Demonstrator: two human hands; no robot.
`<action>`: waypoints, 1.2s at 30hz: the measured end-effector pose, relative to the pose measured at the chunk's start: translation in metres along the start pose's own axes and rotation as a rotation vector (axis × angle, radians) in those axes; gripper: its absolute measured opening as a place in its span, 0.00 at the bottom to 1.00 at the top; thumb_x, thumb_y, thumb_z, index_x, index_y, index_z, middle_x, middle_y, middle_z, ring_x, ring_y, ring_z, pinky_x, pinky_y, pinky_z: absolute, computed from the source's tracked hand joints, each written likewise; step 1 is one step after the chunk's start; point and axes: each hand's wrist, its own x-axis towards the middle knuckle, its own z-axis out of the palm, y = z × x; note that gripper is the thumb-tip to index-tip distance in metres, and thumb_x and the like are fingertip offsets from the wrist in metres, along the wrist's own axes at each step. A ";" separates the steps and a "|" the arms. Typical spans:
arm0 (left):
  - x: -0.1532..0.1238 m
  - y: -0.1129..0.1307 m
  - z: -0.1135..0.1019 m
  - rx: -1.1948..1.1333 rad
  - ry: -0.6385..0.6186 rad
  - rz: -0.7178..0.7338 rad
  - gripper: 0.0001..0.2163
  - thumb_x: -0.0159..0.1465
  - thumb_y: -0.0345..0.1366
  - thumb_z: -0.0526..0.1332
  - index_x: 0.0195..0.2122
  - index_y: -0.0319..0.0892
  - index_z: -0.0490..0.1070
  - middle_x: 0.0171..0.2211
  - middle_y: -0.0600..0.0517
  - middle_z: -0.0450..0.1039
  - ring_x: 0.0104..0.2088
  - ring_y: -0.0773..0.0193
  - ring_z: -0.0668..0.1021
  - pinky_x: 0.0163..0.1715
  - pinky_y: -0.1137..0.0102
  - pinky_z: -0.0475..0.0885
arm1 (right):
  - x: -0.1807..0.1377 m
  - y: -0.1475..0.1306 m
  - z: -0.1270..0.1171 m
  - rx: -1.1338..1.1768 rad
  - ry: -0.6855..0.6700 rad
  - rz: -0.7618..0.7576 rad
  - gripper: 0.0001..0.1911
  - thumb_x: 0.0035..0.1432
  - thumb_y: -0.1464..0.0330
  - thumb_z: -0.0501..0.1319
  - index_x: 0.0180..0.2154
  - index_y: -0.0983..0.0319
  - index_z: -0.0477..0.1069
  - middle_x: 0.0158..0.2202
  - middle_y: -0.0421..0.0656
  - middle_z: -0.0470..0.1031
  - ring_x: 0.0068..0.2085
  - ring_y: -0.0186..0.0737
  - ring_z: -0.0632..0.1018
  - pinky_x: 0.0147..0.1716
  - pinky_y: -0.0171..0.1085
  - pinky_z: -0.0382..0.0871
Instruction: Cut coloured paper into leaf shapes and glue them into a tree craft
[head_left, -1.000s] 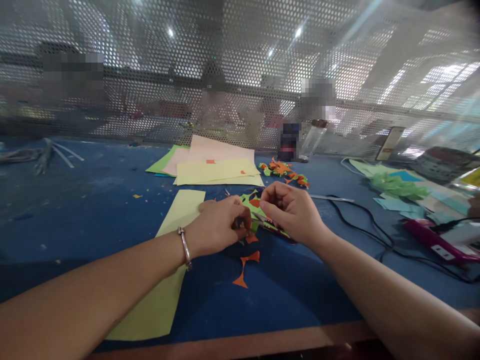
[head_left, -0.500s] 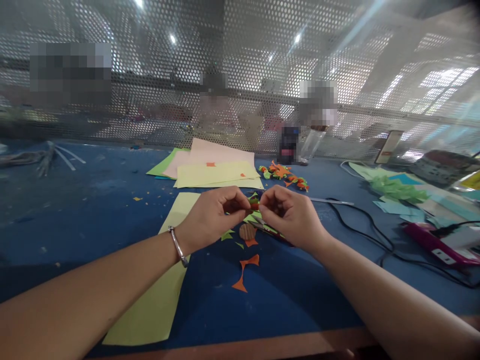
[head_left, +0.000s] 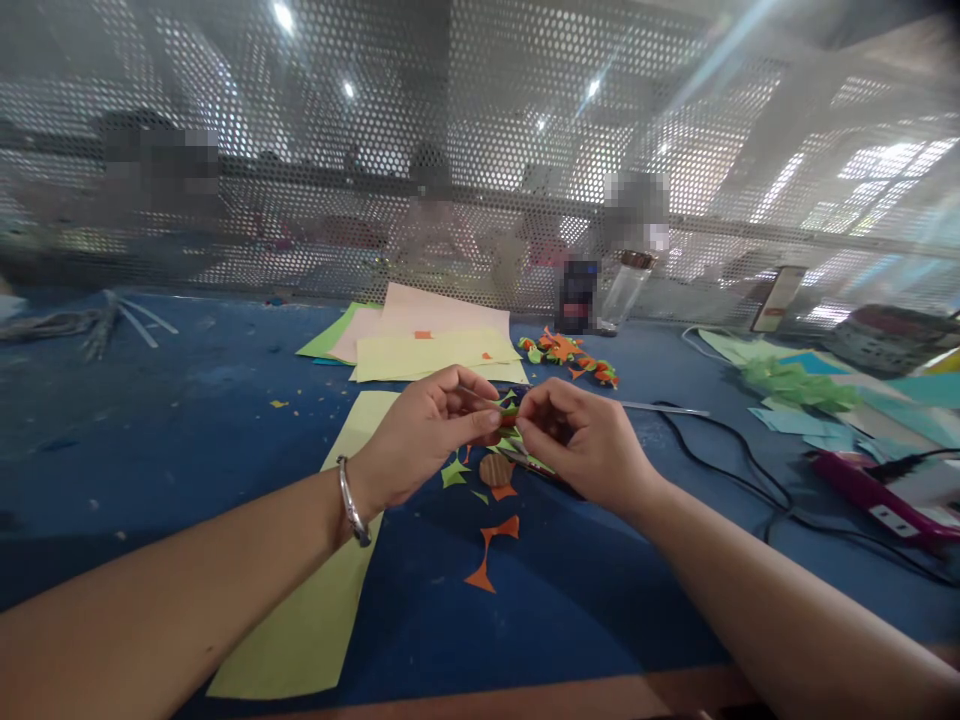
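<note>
My left hand [head_left: 442, 430], with a silver bracelet [head_left: 352, 502] at the wrist, and my right hand [head_left: 589, 435] meet over the middle of the table. Between their fingertips is a tiny orange and green paper piece [head_left: 509, 417], partly hidden by the fingers. Both hands are closed in a pinch on it. Below lie a round striped wooden disc [head_left: 495, 470], green paper scraps [head_left: 454, 472] and an orange scrap [head_left: 493, 552]. Scissors [head_left: 529, 460] rest partly under my right hand. A long yellow-green sheet [head_left: 300, 620] runs beneath my left forearm.
Coloured paper sheets [head_left: 442, 355] are stacked at the back, beside a pile of orange and green paper pieces [head_left: 561, 348]. A clear bottle [head_left: 624, 298] stands by the perforated screen [head_left: 480, 230]. On the right are a magenta power strip [head_left: 877, 500], a black cable [head_left: 739, 475] and green papers [head_left: 799, 380].
My left thumb and fingertips have shifted slightly, with the index finger raised a little. The small paper piece stays between my hands, and the view has tilted slightly.
</note>
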 end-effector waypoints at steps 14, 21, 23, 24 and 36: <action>0.001 0.003 -0.001 0.088 0.045 0.089 0.12 0.59 0.38 0.71 0.34 0.40 0.69 0.29 0.56 0.71 0.31 0.70 0.74 0.34 0.72 0.72 | -0.003 0.000 0.000 0.123 -0.020 0.095 0.06 0.63 0.65 0.63 0.37 0.61 0.72 0.28 0.38 0.71 0.23 0.29 0.69 0.22 0.31 0.62; 0.004 -0.002 -0.005 0.067 0.003 0.122 0.11 0.61 0.35 0.70 0.34 0.41 0.67 0.30 0.56 0.71 0.29 0.71 0.74 0.30 0.74 0.71 | -0.003 0.001 0.000 0.151 -0.028 0.121 0.07 0.64 0.63 0.63 0.37 0.61 0.72 0.27 0.37 0.70 0.22 0.28 0.69 0.21 0.31 0.60; 0.004 -0.002 -0.004 0.057 -0.005 0.113 0.10 0.61 0.34 0.70 0.35 0.41 0.67 0.30 0.56 0.71 0.29 0.71 0.74 0.31 0.74 0.71 | -0.003 0.001 0.000 0.155 -0.017 0.109 0.07 0.63 0.64 0.63 0.37 0.61 0.71 0.27 0.37 0.71 0.22 0.28 0.69 0.21 0.31 0.61; 0.004 -0.001 -0.004 0.057 -0.010 0.106 0.10 0.61 0.33 0.69 0.35 0.41 0.67 0.29 0.56 0.71 0.29 0.71 0.75 0.31 0.74 0.72 | -0.003 0.001 -0.001 0.156 -0.013 0.106 0.06 0.63 0.64 0.63 0.37 0.61 0.71 0.27 0.37 0.71 0.22 0.28 0.69 0.22 0.31 0.61; -0.001 0.006 0.002 -0.025 -0.033 -0.004 0.09 0.63 0.34 0.68 0.39 0.41 0.67 0.28 0.54 0.77 0.30 0.68 0.80 0.35 0.71 0.76 | -0.003 -0.001 0.002 0.095 0.021 0.060 0.02 0.59 0.70 0.62 0.35 0.61 0.70 0.27 0.36 0.70 0.24 0.29 0.67 0.23 0.31 0.61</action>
